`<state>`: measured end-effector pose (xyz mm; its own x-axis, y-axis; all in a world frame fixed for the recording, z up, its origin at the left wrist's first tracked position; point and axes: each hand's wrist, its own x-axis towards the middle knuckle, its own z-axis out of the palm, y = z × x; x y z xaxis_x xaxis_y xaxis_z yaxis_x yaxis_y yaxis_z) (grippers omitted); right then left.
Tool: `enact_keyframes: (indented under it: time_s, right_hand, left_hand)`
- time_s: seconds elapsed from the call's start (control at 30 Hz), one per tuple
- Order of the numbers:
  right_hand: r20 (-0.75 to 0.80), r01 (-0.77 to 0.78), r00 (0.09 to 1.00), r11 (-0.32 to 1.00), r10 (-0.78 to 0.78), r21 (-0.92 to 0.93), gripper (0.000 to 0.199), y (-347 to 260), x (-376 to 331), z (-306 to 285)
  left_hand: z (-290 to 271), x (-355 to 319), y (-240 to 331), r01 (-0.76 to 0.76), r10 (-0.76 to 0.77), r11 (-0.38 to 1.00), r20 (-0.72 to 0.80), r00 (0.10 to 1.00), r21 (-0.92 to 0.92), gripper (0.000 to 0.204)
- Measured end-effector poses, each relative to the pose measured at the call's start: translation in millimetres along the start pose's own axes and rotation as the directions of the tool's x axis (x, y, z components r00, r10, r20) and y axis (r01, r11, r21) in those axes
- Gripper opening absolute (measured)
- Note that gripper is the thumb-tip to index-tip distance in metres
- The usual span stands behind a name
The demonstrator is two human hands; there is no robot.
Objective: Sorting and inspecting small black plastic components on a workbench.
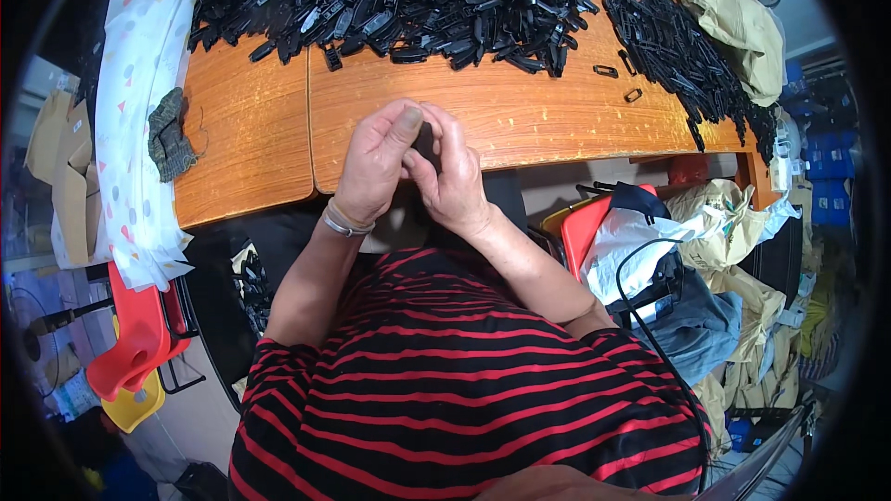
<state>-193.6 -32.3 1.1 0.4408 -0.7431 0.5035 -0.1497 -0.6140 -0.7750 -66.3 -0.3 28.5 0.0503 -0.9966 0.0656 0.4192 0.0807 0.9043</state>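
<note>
Black plastic part (425,144), small and mostly hidden, pinched between both hands above the near edge of the wooden table (251,139). Left hand (376,167) clenched on it, thumb up; right hand (452,176) closed around its other side. Heaped across the far tabletop, black plastic clips (418,0). Well left, a knitted glove (170,134).

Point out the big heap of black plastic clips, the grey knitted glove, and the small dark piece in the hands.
Heap of black plastic clips (418,0), head view, middle of heap.
Grey knitted glove (170,134), head view, its middle.
Small dark piece (426,141), head view, part showing between the hands.
</note>
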Motion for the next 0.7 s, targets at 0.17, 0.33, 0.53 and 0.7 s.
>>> enact_keyframes:
  time_s: [0.17, 0.33, 0.53, 0.7]
  right_hand:
    - [0.163, -0.129, 0.979, 0.991, 0.125, 0.017, 0.046, -2, 11, -3]
    - [0.138, -0.21, 0.966, 0.974, 0.219, -0.081, 0.025, 56, 43, -52]
    - [-0.21, -0.243, 0.97, 0.602, 0.125, -0.76, 0.02, 92, 78, -109]
    - [-0.132, -0.241, 0.969, 0.672, 0.21, -0.7, 0.02, 93, 75, -103]
  left_hand:
    - [-16, -4, -8, 0.113, -0.117, 0.993, -0.123, 0.986, -0.04, 0.037]
    - [-44, 25, -4, 0.201, -0.247, 0.961, -0.268, 0.931, -0.188, 0.043]
    - [-50, 77, -10, 0.115, 0.077, 0.816, -0.303, 0.95, 0.566, 0.027]
    - [-39, 98, -16, 0.194, 0.278, 0.104, -0.216, 0.936, 0.975, 0.028]
